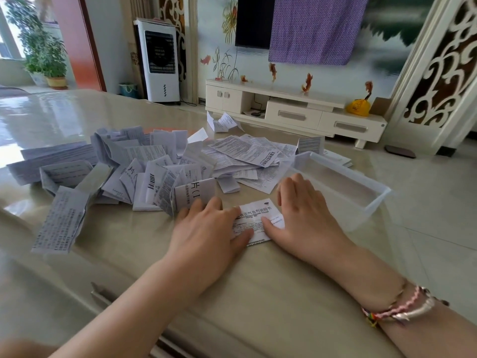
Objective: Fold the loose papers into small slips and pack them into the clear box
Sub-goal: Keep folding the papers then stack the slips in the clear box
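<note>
A folded printed paper (258, 218) lies flat on the beige table (258, 293) in front of me. My left hand (209, 228) presses on its left part with flat fingers. My right hand (304, 218) presses on its right part, thumb laid across the sheet. The clear box (343, 187) stands just right of my right hand, long and shallow, with nothing visible inside it. A heap of folded slips (144, 177) lies to the left, and unfolded leaflets (247, 153) lie behind the paper.
More folded sheets (51, 156) are stacked at the far left of the table. A crumpled leaflet (222, 122) sits at the far edge. Beyond the table stand a white TV cabinet (291, 109) and an air cooler (160, 60).
</note>
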Tool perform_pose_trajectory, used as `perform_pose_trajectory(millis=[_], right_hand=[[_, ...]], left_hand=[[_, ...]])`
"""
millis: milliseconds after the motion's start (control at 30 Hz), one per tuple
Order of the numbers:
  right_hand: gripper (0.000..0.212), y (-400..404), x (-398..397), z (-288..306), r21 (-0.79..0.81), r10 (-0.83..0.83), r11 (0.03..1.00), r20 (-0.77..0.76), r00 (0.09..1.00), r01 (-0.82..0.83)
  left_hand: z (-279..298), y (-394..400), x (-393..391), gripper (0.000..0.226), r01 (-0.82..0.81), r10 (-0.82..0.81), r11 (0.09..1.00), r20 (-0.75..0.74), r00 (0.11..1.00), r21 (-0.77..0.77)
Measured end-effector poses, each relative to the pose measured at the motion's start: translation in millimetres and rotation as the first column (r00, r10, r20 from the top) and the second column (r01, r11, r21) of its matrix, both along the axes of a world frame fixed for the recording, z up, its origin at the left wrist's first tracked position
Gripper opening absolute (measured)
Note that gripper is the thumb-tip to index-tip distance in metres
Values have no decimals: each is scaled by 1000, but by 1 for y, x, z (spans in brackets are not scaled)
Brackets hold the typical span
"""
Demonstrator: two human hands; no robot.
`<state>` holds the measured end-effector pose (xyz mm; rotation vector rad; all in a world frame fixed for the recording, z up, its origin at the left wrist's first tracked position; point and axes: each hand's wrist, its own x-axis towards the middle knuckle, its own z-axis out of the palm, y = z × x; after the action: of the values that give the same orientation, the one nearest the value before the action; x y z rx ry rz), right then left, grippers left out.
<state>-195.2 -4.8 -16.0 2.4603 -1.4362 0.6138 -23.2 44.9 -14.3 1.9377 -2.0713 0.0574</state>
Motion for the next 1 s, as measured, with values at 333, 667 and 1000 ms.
perform_pose_trajectory(millis=[333,667,1000], right_hand=[[23,6,-15,5,108,20,994,-25,999,-17],[32,7,-22,11,468,264,770,384,885,-433],[19,7,-21,11,334,261,866,332,907,-372]], left_hand=[[2,-3,17,69,123,-123,969,-12,992,214],[3,-6,21,75,131,-115,956,-76,990,262],[2,2,20,72,222,-230,969,67,971,112]])
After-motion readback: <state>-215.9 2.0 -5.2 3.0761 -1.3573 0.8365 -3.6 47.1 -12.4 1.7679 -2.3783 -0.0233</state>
